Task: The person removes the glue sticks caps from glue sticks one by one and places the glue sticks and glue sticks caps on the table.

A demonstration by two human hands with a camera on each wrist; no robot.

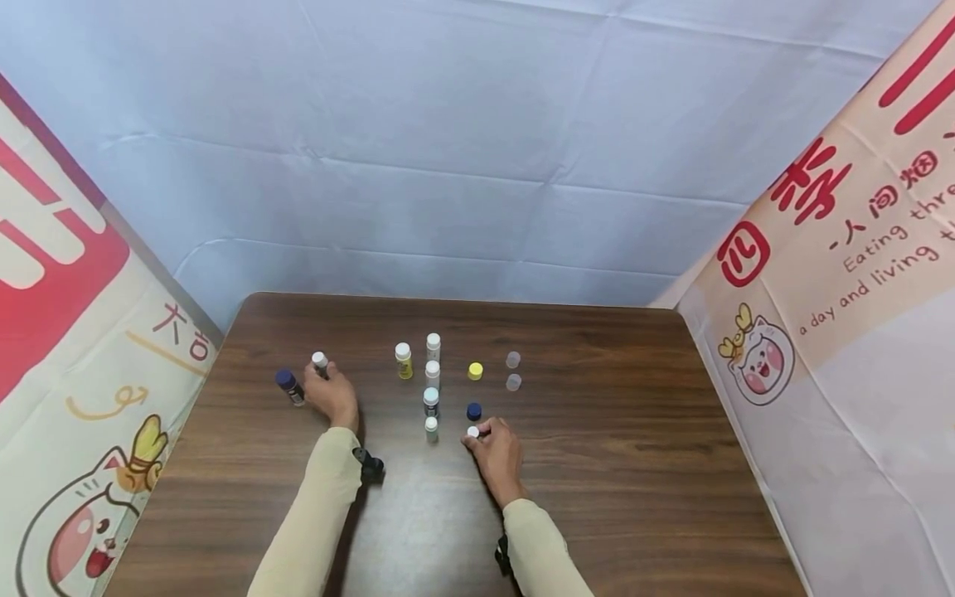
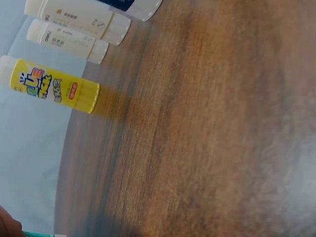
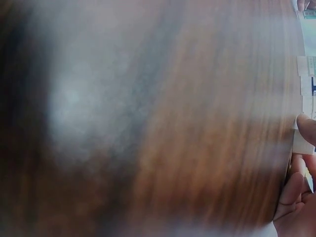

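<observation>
In the head view my left hand (image 1: 333, 396) grips a white-topped glue stick (image 1: 320, 361) at the table's left. Just left of it stands a dark-blue-topped glue stick (image 1: 289, 386). Between thumb and fingers my right hand (image 1: 498, 454) pinches a small white cap (image 1: 473, 432), close to a dark blue cap (image 1: 474, 410). A yellow glue stick (image 1: 404, 362) and several white-topped glue sticks (image 1: 431, 403) stand upright between the hands. At the left wrist view's lower corner, a fingertip (image 2: 9, 224) touches something green. Fingers (image 3: 291, 190) and the cap (image 3: 302, 143) show at the right wrist view's edge.
Beyond the right hand lie a yellow cap (image 1: 475, 371) and two clear caps (image 1: 513, 382). All stand on a dark wooden table (image 1: 634, 431). A pale cloth (image 1: 448, 166) hangs behind it, with printed cloths at both sides.
</observation>
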